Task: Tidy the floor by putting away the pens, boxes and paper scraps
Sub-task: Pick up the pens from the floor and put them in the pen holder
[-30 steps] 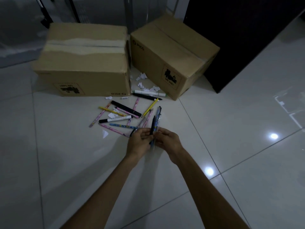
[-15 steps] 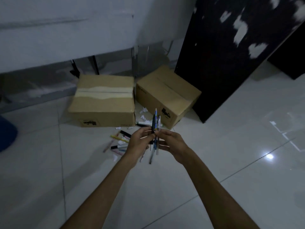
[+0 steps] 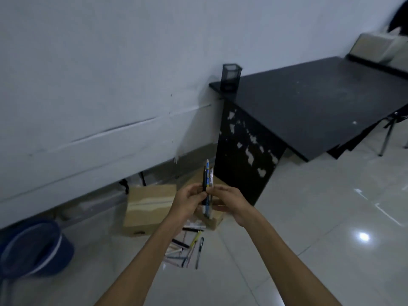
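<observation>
Our fingers (image 3: pixel 199 195) pinch a bundle of pens (image 3: pixel 207 184) upright between both hands. Below them loose pens (image 3: pixel 187 248) lie on the floor (image 3: pixel 287 250); behind, two boxes (image 3: pixel 150 208); right, a desk (image 3: pixel 309 107) bearing a holder (image 3: pixel 230 78).

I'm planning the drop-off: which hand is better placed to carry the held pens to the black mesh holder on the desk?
Probably the right hand. Both hands grip the pen bundle, but the mesh holder and desk lie up and to the right, so the left hand would reach across.
</observation>
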